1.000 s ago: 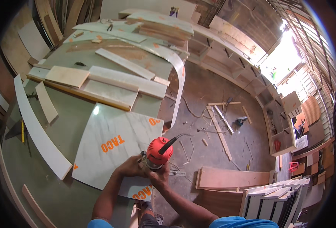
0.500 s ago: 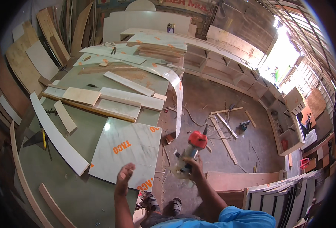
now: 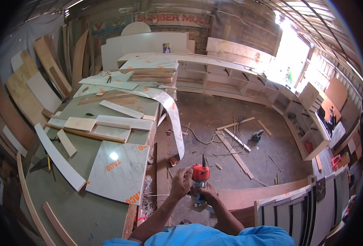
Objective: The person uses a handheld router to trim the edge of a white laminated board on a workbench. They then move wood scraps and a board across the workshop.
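Red trimmer router (image 3: 200, 175), black cap, clear base: held in both hands in front of the body, off the bench and above the floor (image 3: 230, 119). Left hand (image 3: 181, 183) wraps the motor body from its side; right hand (image 3: 208, 192) cups the base from below. A second ago the tool stood on the laminate panel (image 3: 118, 170); half a second ago it swung clear in the right hand alone, and now the left has joined it. Judged: cutting is paused, tool under handling. Panel lies left of the hands on the bench (image 3: 79, 209). White curved strip (image 3: 58, 158) lies further left. Loose battens (image 3: 235, 153) lie on the floor beyond the hands.
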A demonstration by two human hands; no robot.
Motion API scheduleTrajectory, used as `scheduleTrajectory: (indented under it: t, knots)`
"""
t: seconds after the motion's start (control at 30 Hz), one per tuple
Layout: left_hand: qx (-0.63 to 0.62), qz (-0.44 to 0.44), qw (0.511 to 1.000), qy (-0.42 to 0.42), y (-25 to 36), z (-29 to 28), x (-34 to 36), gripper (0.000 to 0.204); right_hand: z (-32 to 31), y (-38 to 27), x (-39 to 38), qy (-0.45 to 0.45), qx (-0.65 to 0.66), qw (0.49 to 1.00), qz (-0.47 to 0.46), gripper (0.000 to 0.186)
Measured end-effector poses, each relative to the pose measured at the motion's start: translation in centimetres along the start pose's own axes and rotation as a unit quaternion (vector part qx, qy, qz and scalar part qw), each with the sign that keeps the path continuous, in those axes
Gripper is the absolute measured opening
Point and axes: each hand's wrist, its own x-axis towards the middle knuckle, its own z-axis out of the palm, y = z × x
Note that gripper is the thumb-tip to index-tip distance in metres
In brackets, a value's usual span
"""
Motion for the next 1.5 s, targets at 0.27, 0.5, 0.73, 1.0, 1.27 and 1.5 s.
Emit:
scheduleTrajectory:
  t: [0.27, 0.5, 0.73, 1.0, 1.27, 1.5]
  knots:
    - [0.056, 0.020, 0.997, -0.049, 1.6, 11.0, 1.2, 0.025, -10.6, -2.4, -5.2, -0.007, -0.072, 0.997, -0.015, 0.061]
    - [-0.037, -0.090, 0.970, -0.225, -1.7, 15.5, 2.2, 0.023, -16.9, -2.7, -8.9, -0.042, -0.100, 0.994, -0.010, 0.069]
    - [-0.135, -0.194, 0.895, -0.378, -3.9, 17.8, 4.0, 0.023, -19.6, -3.0, -10.8, -0.011, -0.124, 0.992, -0.003, 0.072]
    - [-0.145, -0.184, 0.926, -0.295, -7.1, 20.5, 4.0, 0.032, -21.7, 0.1, -8.9, -0.051, -0.075, 0.996, 0.008, 0.070]
    - [0.052, -0.153, 0.972, -0.172, -7.3, 12.0, -0.2, 0.040, -24.9, 5.3, -6.1, 0.047, 0.026, 0.998, -0.043, 0.030]
    - [0.167, -0.344, 0.922, 0.058, -19.5, -8.2, -24.6, 0.048, -26.1, 8.7, -3.6, 0.166, 0.188, 0.968, 0.019, 0.031]
